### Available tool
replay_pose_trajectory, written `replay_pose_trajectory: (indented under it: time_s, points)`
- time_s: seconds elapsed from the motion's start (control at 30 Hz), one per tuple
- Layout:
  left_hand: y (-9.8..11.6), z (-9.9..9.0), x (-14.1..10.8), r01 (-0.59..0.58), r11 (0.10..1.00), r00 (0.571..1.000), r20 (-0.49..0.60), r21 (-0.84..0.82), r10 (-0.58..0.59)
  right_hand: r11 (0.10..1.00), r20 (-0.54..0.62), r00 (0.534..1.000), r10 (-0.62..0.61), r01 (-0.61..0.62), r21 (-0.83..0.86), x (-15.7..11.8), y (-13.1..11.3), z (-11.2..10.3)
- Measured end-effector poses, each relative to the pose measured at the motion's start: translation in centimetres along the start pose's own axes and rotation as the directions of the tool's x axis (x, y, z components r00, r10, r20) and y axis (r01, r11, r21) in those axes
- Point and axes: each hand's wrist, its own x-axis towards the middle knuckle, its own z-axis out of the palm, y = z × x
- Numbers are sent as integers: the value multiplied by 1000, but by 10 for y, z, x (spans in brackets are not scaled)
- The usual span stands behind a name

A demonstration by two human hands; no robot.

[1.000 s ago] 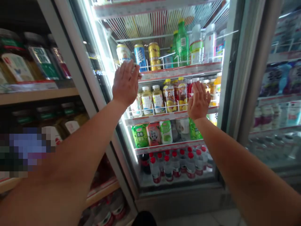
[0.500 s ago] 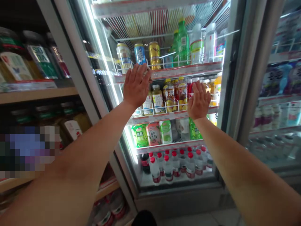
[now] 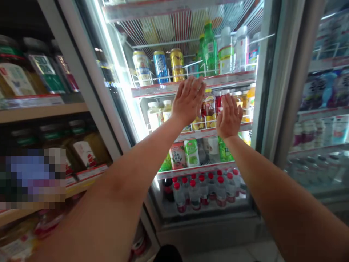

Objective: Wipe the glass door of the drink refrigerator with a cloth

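In the head view both my arms reach forward to an upright drinks fridge. My left hand is raised with its fingers stretched out, in front of the bottle shelf and just below the can shelf; no held thing shows. My right hand is held flat, fingers up, to its right over the same shelf. Whether either palm touches glass I cannot tell. Behind my hands stand lemon tea bottles, partly covered. Above are a gold can, a blue can and a green bottle.
Lower down are a green carton, a pink carton and several red-capped water bottles. On the left, a wooden shelf holds dark bottles. Another fridge with purple packs stands to the right. A fridge frame post divides them.
My left hand has moved right, from below the blue can to near my right hand, uncovering pale-capped bottles on the left. My right hand has hardly moved.
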Motion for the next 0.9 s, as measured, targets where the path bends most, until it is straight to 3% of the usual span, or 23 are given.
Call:
replay_pose_trajectory:
  time_s: [0.1,0.17,0.23,0.3,0.4,0.53,0.67,0.9]
  points:
    - [14,6,-10,-239,971,957,170,16,233,999,31,999,33,-33,8,1,-2,-2]
    - [13,4,-11,-334,943,919,227,13,322,999,41,998,46,-46,11,1,-3,-4]
    - [8,1,-8,-288,957,942,195,42,275,999,52,997,49,-50,14,1,-4,-6]
    - [5,-1,-5,-148,986,985,101,72,140,999,50,998,44,-44,11,1,-5,-6]
    - [11,3,-10,-10,998,1000,-4,57,10,999,45,998,36,-37,7,1,-4,-4]
    - [20,10,-21,-120,992,991,61,38,117,999,42,998,35,-36,6,1,-1,-2]
    - [10,3,-26,-253,966,963,103,51,247,1000,14,1000,23,-23,-1,1,-2,-1]
    - [5,-2,-32,-198,980,979,-49,16,199,999,39,999,28,-29,32,-2,0,-4]
